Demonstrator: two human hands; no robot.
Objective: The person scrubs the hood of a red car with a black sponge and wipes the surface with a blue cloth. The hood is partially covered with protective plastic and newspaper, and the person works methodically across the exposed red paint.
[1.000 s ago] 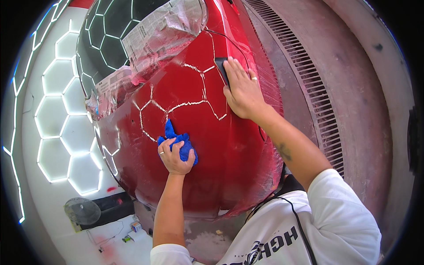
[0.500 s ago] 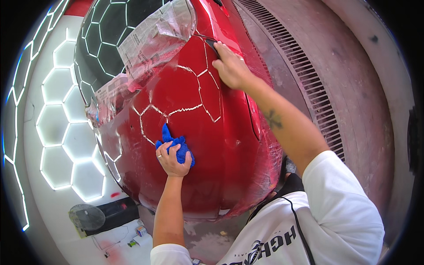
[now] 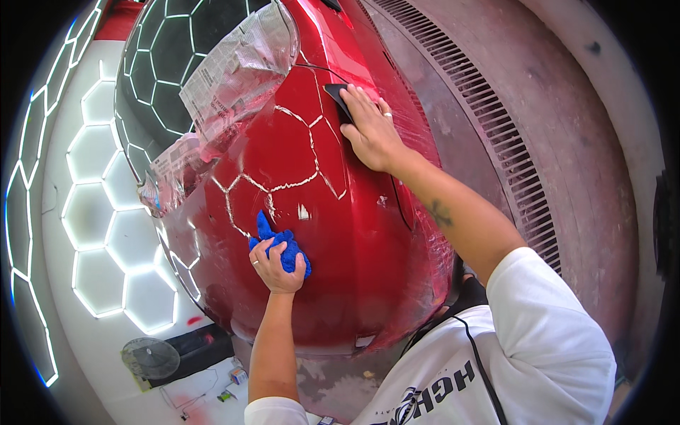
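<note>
A glossy red car panel point(image 3: 319, 297) curves in front of me, with white light lines mirrored in its paint. My left hand point(image 3: 280, 273) grips a bunched blue cloth point(image 3: 290, 256) against the panel, and one corner of the cloth sticks up past the fingers. Farther off and to the right, my right hand point(image 3: 370, 131) lies along the panel's bodyline. Its fingers press a thin black sheet point(image 3: 338, 93), which looks like sandpaper, onto the red paint. Part of that sheet is hidden beneath the fingers.
Newspaper and clear film point(image 3: 237, 78) mask the dark glass at the left. More film point(image 3: 439, 212) hangs along the right side. A slotted floor grate point(image 3: 496, 117) runs beyond the car. A fan point(image 3: 151, 358) stands at lower left, near a wall with hexagon lights point(image 3: 97, 281).
My right hand has drawn back toward me with the black sheet, and its fingers lie flatter. The left hand stays on the cloth in nearly the same place. The view has shifted slightly.
</note>
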